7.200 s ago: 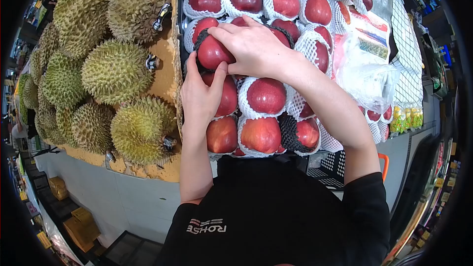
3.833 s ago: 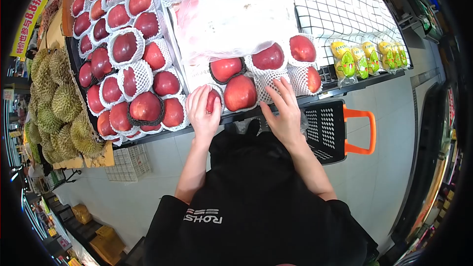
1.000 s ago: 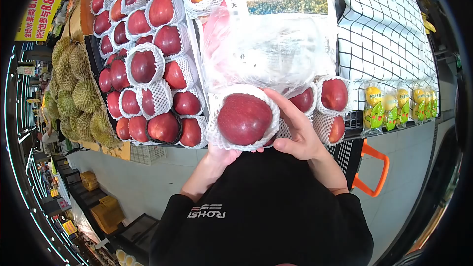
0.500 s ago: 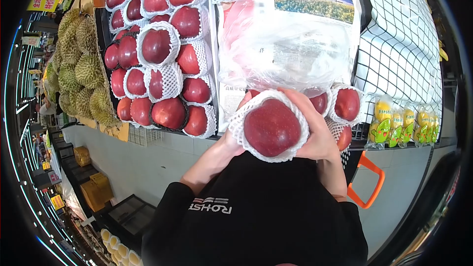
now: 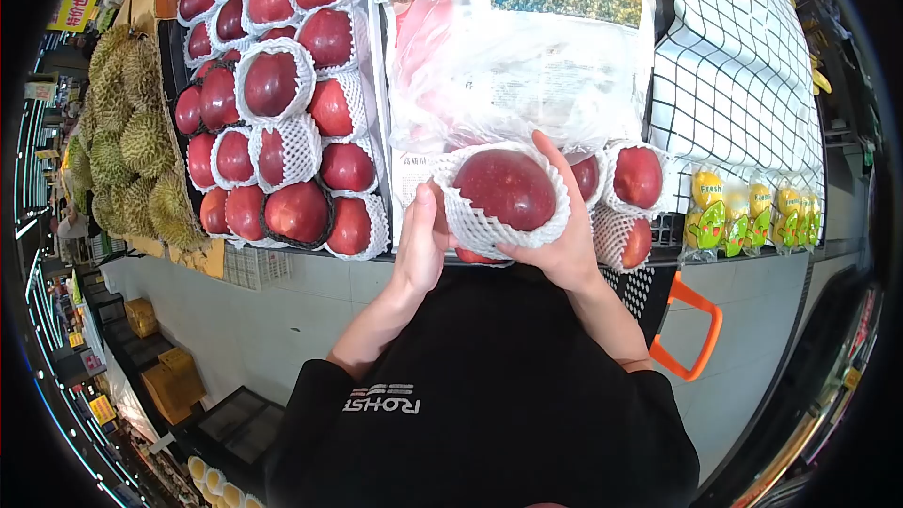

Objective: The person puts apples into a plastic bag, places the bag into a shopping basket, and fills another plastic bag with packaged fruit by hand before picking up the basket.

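A large, round, dark-red apple (image 5: 506,190) in a white foam-mesh sleeve (image 5: 466,216) is at near centre, the fingers of a person's right hand (image 5: 567,240) clamped around its right side; the left hand (image 5: 421,245) is upright by the left side, its grip or contact hidden. Holding it well likely takes gentle, even pressure through the foam, with support underneath. The dark-edged desk (image 5: 670,252) bears rows of netted red apples (image 5: 270,85) left and bagged yellow lemons (image 5: 707,190) right; spiky green-brown durians (image 5: 146,136) lie farther left, grey tiled floor (image 5: 282,320) near.
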The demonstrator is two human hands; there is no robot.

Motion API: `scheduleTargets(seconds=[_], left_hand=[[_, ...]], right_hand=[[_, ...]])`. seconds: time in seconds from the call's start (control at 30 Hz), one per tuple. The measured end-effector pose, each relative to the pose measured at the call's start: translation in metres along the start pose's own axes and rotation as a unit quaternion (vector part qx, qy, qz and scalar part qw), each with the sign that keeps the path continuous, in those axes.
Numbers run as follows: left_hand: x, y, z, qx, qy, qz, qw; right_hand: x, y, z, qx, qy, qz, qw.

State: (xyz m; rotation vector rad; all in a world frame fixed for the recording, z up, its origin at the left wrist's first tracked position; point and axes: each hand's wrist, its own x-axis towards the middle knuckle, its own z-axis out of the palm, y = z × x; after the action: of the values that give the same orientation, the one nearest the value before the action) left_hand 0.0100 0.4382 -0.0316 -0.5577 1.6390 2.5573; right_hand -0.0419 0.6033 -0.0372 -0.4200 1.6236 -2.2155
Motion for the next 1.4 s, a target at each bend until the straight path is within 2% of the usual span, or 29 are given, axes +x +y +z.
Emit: scheduleTargets(seconds=[0.03,0.1,0.13,0.23,0.3,0.33,0.47,0.53,0.63,0.97,1.03,1.27,1.33,1.4], left_hand=[[-0.002,0.003,0.000,0.014,-0.006,0.021,1.000],[-0.005,0.012,0.004,0.045,-0.111,0.106,0.987],[-0.007,0.009,0.006,0.013,-0.111,0.109,0.988],[-0.004,-0.006,0.000,0.042,-0.071,0.115,0.990],[-0.009,-0.004,-0.002,0.021,-0.066,0.112,0.991],[-0.010,0.000,-0.003,0.011,-0.080,0.110,0.991],[-0.015,0.003,-0.003,-0.008,-0.110,0.131,0.985],[-0.015,0.001,-0.008,0.010,-0.125,0.142,0.982],[-0.016,-0.002,-0.014,0.041,-0.151,0.155,0.976],[-0.011,-0.002,-0.018,0.018,-0.181,0.169,0.969],[-0.010,-0.001,-0.018,0.012,-0.178,0.162,0.970],[-0.001,-0.005,-0.032,0.015,-0.190,0.160,0.969],[0.000,-0.006,-0.037,0.027,-0.192,0.171,0.966],[0.000,-0.005,-0.040,0.037,-0.196,0.180,0.963]], right_hand=[[0.000,-0.002,0.001,-0.003,0.030,0.002,1.000],[0.000,-0.004,0.006,-0.015,0.038,-0.001,0.999],[-0.001,-0.004,0.009,-0.029,0.046,0.002,0.999],[-0.004,-0.005,0.011,-0.056,0.039,-0.003,0.998],[-0.004,-0.010,0.011,-0.175,0.007,-0.070,0.982],[-0.005,-0.009,0.006,-0.155,-0.014,-0.040,0.987],[-0.008,-0.007,-0.008,-0.155,-0.062,-0.056,0.984],[-0.010,-0.002,-0.010,0.007,-0.087,-0.048,0.995],[-0.013,-0.007,-0.009,0.058,-0.079,-0.037,0.994],[-0.011,-0.004,-0.012,0.023,-0.071,-0.062,0.995],[-0.009,-0.004,-0.014,-0.045,-0.067,-0.092,0.993],[-0.009,-0.009,-0.018,-0.099,-0.085,-0.095,0.987],[-0.007,-0.015,-0.022,-0.165,-0.114,-0.105,0.974],[-0.007,-0.021,-0.025,-0.172,-0.126,-0.077,0.974]])
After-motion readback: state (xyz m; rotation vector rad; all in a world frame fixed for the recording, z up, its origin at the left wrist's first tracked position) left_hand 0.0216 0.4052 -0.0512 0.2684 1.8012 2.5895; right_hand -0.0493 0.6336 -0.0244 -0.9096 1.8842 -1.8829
